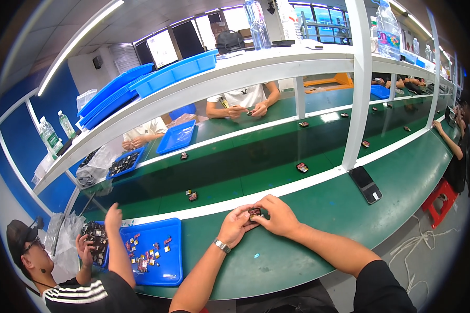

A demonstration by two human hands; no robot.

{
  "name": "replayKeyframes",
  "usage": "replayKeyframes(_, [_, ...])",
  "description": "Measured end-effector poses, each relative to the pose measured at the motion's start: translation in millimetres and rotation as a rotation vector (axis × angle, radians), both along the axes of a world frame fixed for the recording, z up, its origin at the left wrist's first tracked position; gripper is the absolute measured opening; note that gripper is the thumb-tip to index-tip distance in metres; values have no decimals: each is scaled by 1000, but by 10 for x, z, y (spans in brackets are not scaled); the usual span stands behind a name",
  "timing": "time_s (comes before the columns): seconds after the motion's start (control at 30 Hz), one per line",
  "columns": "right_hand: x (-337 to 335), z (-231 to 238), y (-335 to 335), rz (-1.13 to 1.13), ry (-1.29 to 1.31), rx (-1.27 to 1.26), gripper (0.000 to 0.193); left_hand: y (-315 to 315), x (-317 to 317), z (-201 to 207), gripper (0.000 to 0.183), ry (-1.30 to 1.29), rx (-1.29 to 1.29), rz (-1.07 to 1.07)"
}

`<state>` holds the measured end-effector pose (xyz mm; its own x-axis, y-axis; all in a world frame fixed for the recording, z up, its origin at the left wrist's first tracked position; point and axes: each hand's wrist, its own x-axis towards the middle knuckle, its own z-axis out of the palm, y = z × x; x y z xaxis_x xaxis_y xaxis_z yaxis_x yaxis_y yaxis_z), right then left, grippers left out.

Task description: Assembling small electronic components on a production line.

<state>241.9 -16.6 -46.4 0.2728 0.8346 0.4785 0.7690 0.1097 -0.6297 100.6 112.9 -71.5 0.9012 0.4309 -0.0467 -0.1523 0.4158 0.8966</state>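
Evidently, the left hand (236,225) and right hand (280,217) grasp one small dark part (254,213) between their fingers, above the green tabletop (297,255); a light edge-hold should suit it best. Leftward, a blue tray (168,272) holds scattered red, yellow and white pieces (150,255); farther, another tray (140,156) holds black pieces (122,164).

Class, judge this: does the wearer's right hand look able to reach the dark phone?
Probably yes: nothing visible stands between the right hand and the dark phone, though that hand helps hold a small dark part.
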Motion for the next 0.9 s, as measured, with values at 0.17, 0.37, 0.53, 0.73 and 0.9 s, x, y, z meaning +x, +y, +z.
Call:
replayKeyframes(0.17, [2, -72, 53, -48, -177, 46, 28, -45, 9, -10, 30, -14, -20, 17])
replayKeyframes(0.37, [39, -32, 33, 8, -275, 165, 16, 0, -3, -29, 28, -56, -63, 41])
replayKeyframes(0.53, [165, -27, 64, 178, -269, 176, 19, 7, -3, -37, 29, -34, -11, 31])
replayKeyframes(0.73, [249, -23, 41, 263, -213, 90, 14, -36, 16, -9, 28, -11, 60, 37])
replayKeyframes(0.9, [222, -76, 68, 263, -170, 69, 10, -47, 12, 2, 29, -9, 66, 16])
